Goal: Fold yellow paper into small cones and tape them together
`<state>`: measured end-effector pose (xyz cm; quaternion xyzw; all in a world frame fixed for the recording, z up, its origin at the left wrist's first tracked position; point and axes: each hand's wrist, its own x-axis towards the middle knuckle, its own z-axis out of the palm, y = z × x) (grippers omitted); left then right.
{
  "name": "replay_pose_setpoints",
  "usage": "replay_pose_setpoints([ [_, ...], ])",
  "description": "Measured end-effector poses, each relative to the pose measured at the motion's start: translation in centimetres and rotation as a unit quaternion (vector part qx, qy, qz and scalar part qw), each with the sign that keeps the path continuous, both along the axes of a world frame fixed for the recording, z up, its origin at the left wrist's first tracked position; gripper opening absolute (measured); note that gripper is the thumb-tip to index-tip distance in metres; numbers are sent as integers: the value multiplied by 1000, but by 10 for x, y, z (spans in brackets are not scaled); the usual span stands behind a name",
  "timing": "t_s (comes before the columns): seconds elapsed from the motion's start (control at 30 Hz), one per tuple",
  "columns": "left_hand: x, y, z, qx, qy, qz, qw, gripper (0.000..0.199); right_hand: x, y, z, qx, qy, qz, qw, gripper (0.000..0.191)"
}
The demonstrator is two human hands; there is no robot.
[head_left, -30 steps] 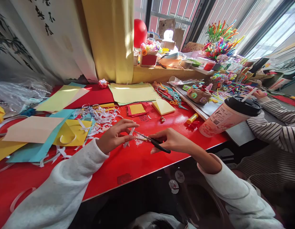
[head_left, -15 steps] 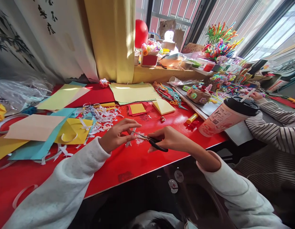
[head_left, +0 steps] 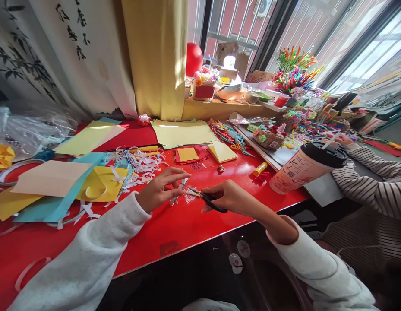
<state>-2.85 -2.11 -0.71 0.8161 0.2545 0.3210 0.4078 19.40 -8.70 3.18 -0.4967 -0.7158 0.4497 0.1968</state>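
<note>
- Sleeves of pale grey fleece (head_left: 103, 235) are reaching in from the bottom over a glossy red table (head_left: 138, 246).
- Right hand (head_left: 234, 196) is closing around the black handles of metal scissors (head_left: 216, 206), whose blades are pointing toward the left hand.
- Left hand (head_left: 158, 190) is pinching a narrow white paper strip (head_left: 173, 201) between thumb and fingers, just above the table and beside the blade tips; whether the blades are touching it, I cannot tell.
- Fine white clippings (head_left: 189, 198) are lying on the table between the hands.
- Pale pink, turquoise and yellow sheets (head_left: 53, 176) are overlapping at the left, next to a tangled heap of curled white strips (head_left: 145, 166).
- Tall pink cup with a black lid (head_left: 297, 170) is standing at the right, near a yellow tube (head_left: 260, 168).
- Yellow square (head_left: 187, 153) is resting on red paper, beside a cream paper stack (head_left: 222, 152).
- Another person's striped sleeves (head_left: 370, 185) are resting beyond the cup.
- Large pale yellow sheets (head_left: 184, 133) are lying farther back, left of a small woven basket (head_left: 268, 138).
- Red balloon (head_left: 194, 59) and bright fuzzy stems (head_left: 294, 71) are showing by the window.
</note>
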Motion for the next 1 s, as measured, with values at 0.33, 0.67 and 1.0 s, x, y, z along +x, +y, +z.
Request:
replay_pose_setpoints([
  [0.33,-6,4,4,-47,-13,56,997,44,24,-5,11,73,-22,-83,994,33],
  [0.67,-7,9,4,-12,11,111,994,48,85,-4,-41,205,-353,-276,870,43],
  [1.0,-7,10,5,15,8,219,976,39,68,-5,-24,243,-408,-259,841,27],
])
